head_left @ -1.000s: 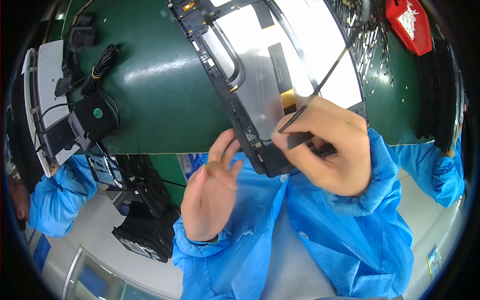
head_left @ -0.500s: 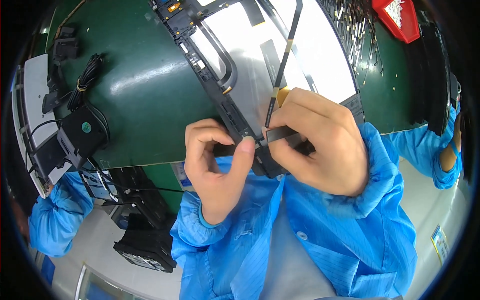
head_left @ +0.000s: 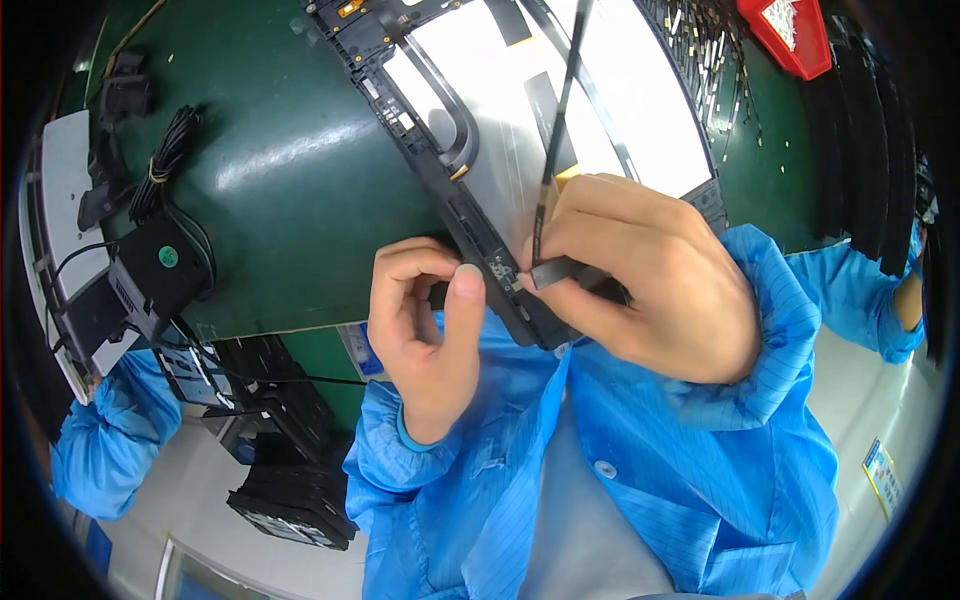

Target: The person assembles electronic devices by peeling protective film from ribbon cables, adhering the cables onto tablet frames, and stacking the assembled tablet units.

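A large flat panel in a black frame (head_left: 420, 130), with a pale reflective back, lies on the green table (head_left: 280, 180). My left hand (head_left: 425, 330) pinches the frame's near edge, thumb pressed on top of it. My right hand (head_left: 650, 280) grips the near corner and holds one end of a thin black flat cable strip (head_left: 560, 110) that rises up across the panel. Both arms wear blue sleeves.
A black power adapter with a coiled cord (head_left: 160, 260) sits at the table's left edge. A red tray (head_left: 790, 30) stands at the far right. Stacked black trays (head_left: 290, 480) lie below the table. Other people's blue sleeves show at the far left (head_left: 100, 450) and right (head_left: 880, 300).
My left hand has come in from open air and closed on the frame's near edge. The strip in my right hand has swung more upright. The view has shifted slightly toward the panel.
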Demonstrator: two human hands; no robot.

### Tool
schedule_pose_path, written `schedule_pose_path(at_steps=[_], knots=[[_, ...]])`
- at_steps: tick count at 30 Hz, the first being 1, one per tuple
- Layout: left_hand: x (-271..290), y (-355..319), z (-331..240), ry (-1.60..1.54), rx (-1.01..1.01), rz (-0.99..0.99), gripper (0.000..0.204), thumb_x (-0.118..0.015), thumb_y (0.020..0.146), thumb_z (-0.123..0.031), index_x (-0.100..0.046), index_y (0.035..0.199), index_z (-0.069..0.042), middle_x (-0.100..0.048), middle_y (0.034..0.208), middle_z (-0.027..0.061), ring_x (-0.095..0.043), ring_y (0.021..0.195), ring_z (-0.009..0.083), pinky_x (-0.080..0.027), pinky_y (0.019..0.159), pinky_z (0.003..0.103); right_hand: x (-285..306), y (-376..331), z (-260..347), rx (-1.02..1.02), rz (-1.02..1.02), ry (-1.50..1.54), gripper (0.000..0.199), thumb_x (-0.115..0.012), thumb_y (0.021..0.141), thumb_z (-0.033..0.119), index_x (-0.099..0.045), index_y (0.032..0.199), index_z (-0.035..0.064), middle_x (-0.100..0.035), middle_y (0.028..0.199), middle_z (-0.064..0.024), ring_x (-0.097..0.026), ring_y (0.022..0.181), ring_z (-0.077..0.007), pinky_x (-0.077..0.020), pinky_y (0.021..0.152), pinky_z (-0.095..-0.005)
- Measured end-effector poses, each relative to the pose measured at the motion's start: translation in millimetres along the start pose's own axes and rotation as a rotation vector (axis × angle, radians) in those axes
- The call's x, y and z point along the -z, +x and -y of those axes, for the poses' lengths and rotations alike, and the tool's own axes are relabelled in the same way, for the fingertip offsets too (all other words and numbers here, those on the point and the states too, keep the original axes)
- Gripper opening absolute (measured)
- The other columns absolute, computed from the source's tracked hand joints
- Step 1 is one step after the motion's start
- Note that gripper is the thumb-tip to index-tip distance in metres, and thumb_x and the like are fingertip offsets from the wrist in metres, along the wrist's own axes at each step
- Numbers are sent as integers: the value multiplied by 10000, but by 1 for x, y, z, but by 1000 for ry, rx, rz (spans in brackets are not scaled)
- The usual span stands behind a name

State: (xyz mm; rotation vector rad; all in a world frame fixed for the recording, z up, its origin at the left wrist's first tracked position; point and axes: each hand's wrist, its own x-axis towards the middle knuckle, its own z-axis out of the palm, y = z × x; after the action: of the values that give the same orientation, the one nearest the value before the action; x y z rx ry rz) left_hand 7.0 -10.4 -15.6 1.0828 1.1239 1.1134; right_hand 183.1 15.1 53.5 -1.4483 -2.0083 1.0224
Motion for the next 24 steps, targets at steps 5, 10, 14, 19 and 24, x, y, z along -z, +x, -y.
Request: schedule_pose_path(at_steps=[5, 10, 14, 19, 24], knots=[[2, -2, 1, -7, 27, -5, 151, -586, 817, 43, -501, 937, 13, -489, 941, 82, -499, 827, 129, -418, 775, 244, -2, 1, 0, -2, 7, -8, 110, -627, 676, -36, -582, 776, -46, -529, 764, -151, -545, 670, -327, -451, 586, -363], [4, -3, 1, -2, 6, 12, 164, -591, 808, 50, -504, 942, 16, -499, 937, 83, -505, 817, 124, -423, 751, 239, -4, 1, 0, -4, -16, 0, 110, -624, 668, -41, -578, 768, -45, -528, 764, -150, -548, 677, -324, -451, 591, -362], [4, -4, -1, 18, 32, 22, 171, -599, 798, 54, -511, 939, 13, -511, 895, 71, -509, 778, 115, -423, 724, 230, 0, 2, -1, -18, 10, 19, 119, -619, 658, -45, -575, 768, -46, -527, 764, -147, -551, 687, -321, -451, 593, -359], [1, -7, -3, 12, 29, 7, 181, -610, 790, 54, -518, 939, 10, -517, 850, 61, -506, 739, 109, -418, 706, 222, -4, 3, 3, -45, 11, -14, 124, -619, 654, -43, -578, 771, -46, -529, 760, -143, -549, 688, -322, -451, 593, -360], [-5, -6, 1, 125, -140, -5, 209, -652, 765, 32, -520, 923, -6, -511, 800, 51, -493, 714, 101, -402, 661, 219, -5, 2, 5, -59, -3, -51, 135, -619, 648, -41, -580, 778, -42, -528, 758, -143, -549, 688, -328, -450, 594, -366]])
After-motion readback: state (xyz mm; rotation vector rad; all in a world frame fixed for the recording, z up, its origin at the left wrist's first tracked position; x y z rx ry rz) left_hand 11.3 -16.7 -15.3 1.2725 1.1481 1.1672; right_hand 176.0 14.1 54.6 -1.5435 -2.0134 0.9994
